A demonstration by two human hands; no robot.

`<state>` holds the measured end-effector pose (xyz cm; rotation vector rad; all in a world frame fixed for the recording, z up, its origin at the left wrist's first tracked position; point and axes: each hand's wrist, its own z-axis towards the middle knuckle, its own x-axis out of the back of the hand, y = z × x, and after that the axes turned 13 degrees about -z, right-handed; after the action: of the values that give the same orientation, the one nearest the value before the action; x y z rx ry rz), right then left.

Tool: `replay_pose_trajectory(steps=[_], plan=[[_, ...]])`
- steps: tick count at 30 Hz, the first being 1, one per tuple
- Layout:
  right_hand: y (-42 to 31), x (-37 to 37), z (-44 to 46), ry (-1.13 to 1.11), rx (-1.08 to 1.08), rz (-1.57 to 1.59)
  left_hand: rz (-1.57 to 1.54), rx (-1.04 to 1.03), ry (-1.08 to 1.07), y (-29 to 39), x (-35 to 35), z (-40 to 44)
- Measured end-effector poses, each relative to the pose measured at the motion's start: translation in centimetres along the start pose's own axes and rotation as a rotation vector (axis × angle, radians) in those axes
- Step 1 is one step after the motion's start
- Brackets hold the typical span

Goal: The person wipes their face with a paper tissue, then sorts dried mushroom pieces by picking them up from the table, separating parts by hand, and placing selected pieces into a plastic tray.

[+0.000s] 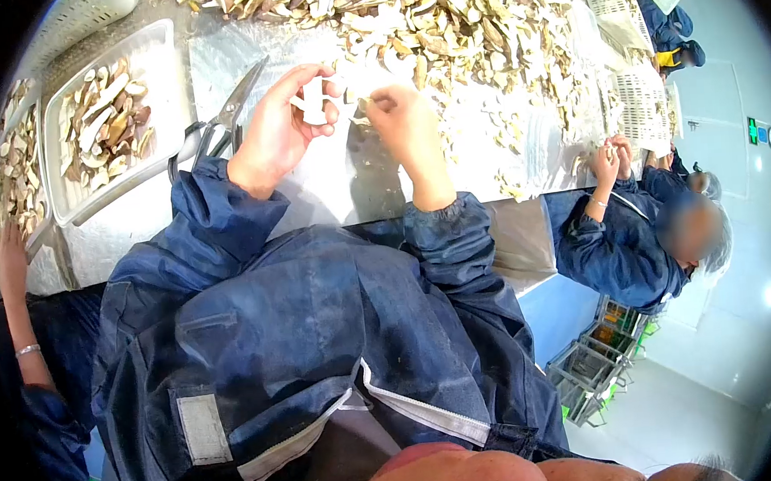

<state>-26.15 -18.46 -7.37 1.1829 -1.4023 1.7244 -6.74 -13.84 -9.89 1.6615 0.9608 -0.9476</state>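
My left hand (277, 127) is raised over the table, its fingers curled round a pale mushroom slice (314, 101). Close by on the right, my right hand (404, 127) has its fingertips pinched together near a pile edge; what they hold, if anything, is too small to make out. Beyond both hands lies a large heap of sliced dried mushrooms (442, 22). A pair of scissors (231, 104) lies left of my left hand, blades pointing away. Further left, a clear plastic tray (170, 104) holds brown and white slices (109, 121).
A co-worker's hand (11, 258) is at the far left beside another tray of slices. To the right, another person in blue (627, 246) works at the table. White baskets (642, 102) stand along the right side, with metal racks (582, 370) below.
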Motion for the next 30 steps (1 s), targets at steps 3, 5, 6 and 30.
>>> replay_pose_trajectory(steps=[3, 5, 6, 30], plan=[[0.0, 1.0, 0.4, 0.02, -0.041, 0.187, 0.038, 0.002, 0.035, 0.1, -0.4, -0.2], [-1.1, 2.2, 0.6, -0.056, -0.096, 0.559, -0.004, -0.009, 0.056, 0.1, -1.6, -0.4], [-2.2, 2.8, 0.5, -0.107, -0.081, 0.665, -0.024, -0.009, 0.068, 0.0, -2.0, -0.6], [3.8, 2.7, 3.6, 0.344, 0.048, -0.265, 0.072, 0.195, -0.009, -1.3, -1.2, -0.5]])
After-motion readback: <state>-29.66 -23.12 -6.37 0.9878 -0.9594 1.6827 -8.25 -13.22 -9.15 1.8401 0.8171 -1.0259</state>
